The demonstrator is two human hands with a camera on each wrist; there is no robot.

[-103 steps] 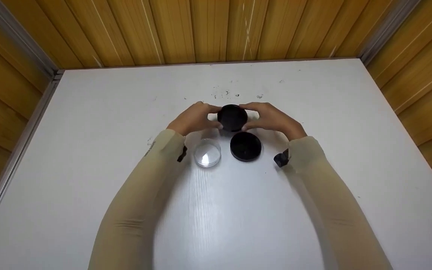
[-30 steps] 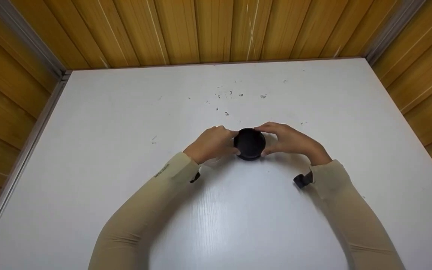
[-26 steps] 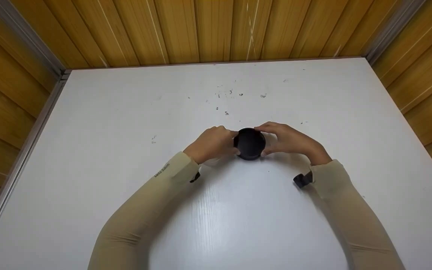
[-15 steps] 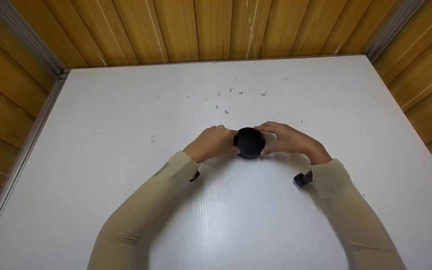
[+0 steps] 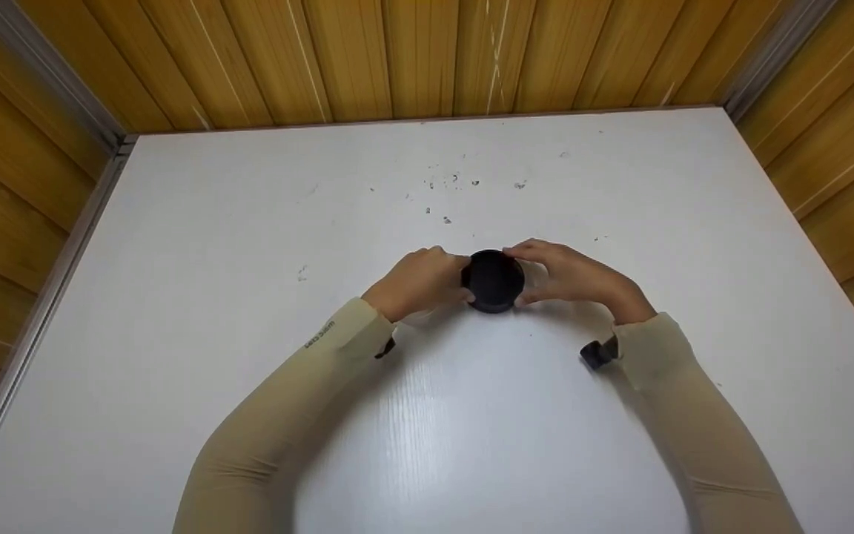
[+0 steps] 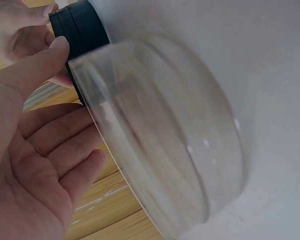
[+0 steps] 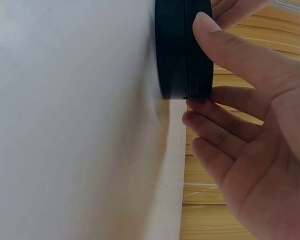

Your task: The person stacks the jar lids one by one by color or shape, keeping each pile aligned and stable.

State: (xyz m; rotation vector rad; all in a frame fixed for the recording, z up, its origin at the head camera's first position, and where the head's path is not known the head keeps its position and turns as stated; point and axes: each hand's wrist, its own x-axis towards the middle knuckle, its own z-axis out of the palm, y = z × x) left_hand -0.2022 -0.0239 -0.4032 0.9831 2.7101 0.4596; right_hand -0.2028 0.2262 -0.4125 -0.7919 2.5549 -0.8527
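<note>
Two shallow black round dishes are stacked in the middle of the white table; the upper black dish covers the lower black dish, and a seam shows between them in the right wrist view. My left hand pinches the stack's left side with thumb and fingers. On the opposite side my right hand grips it the same way, its thumb on the upper layer. A clear round dish stands on the table just beside the stack, mostly hidden under my left hand in the head view.
The white table carries small dark marks beyond the hands. Yellow wood-look panel walls enclose its back and sides. Black camera mounts hang at both wrists, close over the table.
Earlier, both hands held one black dish behind the other black dish and the clear dish. It came toward me and right onto the other black dish; over the last second the hands stay still.
</note>
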